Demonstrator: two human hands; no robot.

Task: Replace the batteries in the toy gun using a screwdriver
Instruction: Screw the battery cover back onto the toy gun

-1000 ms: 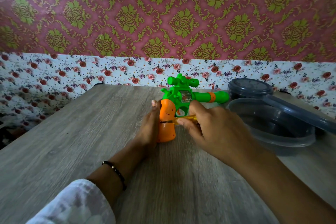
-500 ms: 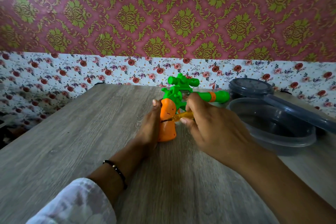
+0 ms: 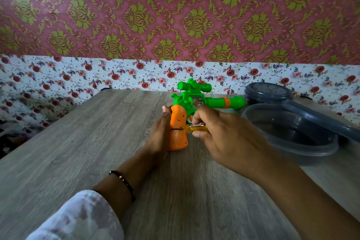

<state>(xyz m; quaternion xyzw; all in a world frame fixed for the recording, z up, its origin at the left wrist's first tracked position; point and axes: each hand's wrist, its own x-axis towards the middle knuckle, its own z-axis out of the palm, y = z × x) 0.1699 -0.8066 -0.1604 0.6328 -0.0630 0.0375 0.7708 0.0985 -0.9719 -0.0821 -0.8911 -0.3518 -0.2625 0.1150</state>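
Work looks early: toy gun (image 3: 192, 103) stands at table (image 3: 78, 152) centre, left hand (image 3: 158, 134) gripping its orange handle from nine o'clock, right hand (image 3: 224, 134) pinching screwdriver (image 3: 191, 128) into the handle from three o'clock, no batteries visible.

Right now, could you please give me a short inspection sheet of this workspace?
Surface: grey wood-grain table.
Job's things: toy gun stands on its orange grip; yellow screwdriver tip at the grip's side.
Clutter: open grey plastic container, its lid leaning on it; lidded tub behind.
Hands: left hand steadies the grip; right hand holds the screwdriver.
Cables: nothing seen.
Surroundings: floral wallpaper.
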